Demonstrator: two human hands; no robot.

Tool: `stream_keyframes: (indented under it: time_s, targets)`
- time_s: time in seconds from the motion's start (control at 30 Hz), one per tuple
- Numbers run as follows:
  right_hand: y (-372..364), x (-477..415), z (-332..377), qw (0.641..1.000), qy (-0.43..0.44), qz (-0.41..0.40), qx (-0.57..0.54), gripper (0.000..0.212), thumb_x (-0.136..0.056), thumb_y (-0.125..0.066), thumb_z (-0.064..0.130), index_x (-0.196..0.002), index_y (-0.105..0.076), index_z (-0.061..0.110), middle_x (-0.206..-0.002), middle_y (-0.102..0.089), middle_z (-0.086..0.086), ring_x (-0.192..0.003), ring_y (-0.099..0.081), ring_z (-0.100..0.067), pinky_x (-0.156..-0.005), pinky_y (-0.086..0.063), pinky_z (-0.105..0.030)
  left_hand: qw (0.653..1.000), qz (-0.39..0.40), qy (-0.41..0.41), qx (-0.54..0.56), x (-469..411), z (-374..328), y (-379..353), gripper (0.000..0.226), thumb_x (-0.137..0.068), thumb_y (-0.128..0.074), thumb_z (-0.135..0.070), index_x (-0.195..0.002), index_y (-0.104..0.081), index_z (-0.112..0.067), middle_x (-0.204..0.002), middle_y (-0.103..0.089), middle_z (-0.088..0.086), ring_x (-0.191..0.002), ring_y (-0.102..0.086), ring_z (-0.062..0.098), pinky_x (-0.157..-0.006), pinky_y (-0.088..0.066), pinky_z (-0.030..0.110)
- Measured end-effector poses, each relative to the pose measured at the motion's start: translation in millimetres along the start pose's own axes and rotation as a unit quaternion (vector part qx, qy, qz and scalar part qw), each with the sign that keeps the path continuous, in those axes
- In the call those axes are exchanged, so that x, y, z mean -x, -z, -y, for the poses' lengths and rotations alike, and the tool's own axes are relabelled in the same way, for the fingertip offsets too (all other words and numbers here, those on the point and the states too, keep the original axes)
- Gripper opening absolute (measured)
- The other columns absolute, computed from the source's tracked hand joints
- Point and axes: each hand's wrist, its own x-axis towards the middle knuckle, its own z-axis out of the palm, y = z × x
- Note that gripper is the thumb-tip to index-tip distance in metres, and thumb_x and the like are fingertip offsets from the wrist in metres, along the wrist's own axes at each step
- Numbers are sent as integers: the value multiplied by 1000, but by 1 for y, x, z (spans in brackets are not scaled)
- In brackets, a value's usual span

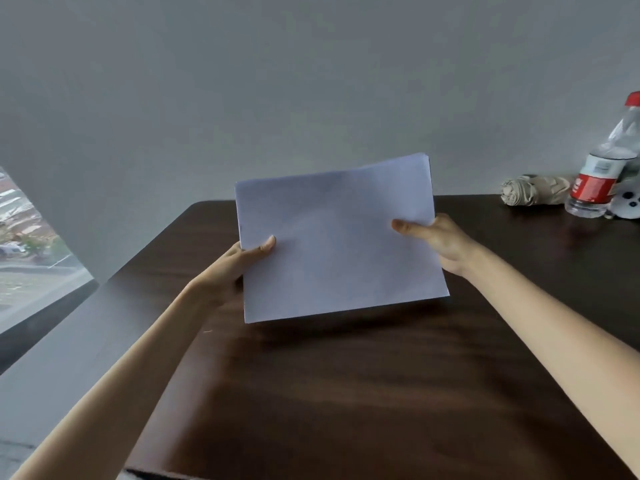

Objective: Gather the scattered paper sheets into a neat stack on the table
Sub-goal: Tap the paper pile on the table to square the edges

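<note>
A bundle of white paper sheets [339, 237] is held up above the dark wooden table [346, 393], tilted toward me, its lower edge casting a shadow on the tabletop. My left hand [239, 263] grips the bundle's left edge, thumb on the front face. My right hand [436, 239] grips the right edge, thumb likewise on the front. The sheets' top edges are slightly uneven at the upper right corner. No loose sheets show on the table.
At the far right of the table stand a clear plastic bottle with a red label and cap [602, 168], a folded beige umbrella [535, 190] and a small white object [628, 202]. A grey wall is behind; a window [24, 247] is at left.
</note>
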Motion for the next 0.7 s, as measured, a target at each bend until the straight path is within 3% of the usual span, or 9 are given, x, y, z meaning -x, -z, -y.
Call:
stream_keyframes:
  time_s: [0.13,0.27,0.37,0.43,0.57,0.7]
  targets:
    - [-29,-62,-8,997,-65,28,-9,45,-73,-77,20,-115,-68,9,-109,-74,-4,-98,-72,-18,-75,-58,-27,999,-45,24,2,-30,-5,39,30,-94,-56,-28,-120,-62,-13,-109,-72,6,-94,-72,23,-72,-59,34]
    - [-69,-103,5,987,-154,54,-3,42,-80,-75,21,-118,-67,8,-112,-73,-7,-100,-71,-21,-77,-59,-31,991,-113,70,33,-32,-13,80,31,-90,-65,-33,-114,-66,-13,-107,-71,11,-88,-72,26,-71,-58,37]
    - [-95,-121,26,968,-243,63,7,48,-74,-77,33,-114,-68,8,-110,-73,-8,-100,-71,-23,-89,-55,-39,976,-168,115,81,-20,-28,105,32,-90,-67,-33,-115,-64,-13,-105,-71,10,-83,-72,25,-67,-58,38]
    - [-115,-125,34,952,-296,43,-65,35,-81,-72,31,-109,-69,9,-106,-75,-6,-95,-72,-20,-84,-55,-35,960,-213,137,122,-11,-38,119,28,-92,-64,-30,-114,-63,-14,-101,-72,9,-80,-72,25,-64,-59,39]
    - [-173,-129,35,907,-302,-31,-293,36,-89,-66,27,-122,-63,13,-119,-70,-5,-110,-67,-19,-98,-52,-33,930,-278,155,185,-3,-49,141,38,-90,-67,-32,-122,-61,-11,-117,-68,16,-101,-66,37,-91,-51,61]
    - [-242,-139,24,895,-308,-42,-319,41,-91,-64,20,-130,-55,15,-126,-66,-7,-118,-62,-23,-99,-50,-37,904,-314,169,237,-11,-54,154,51,-91,-64,-32,-134,-53,-7,-126,-65,16,-108,-65,34,-95,-52,54]
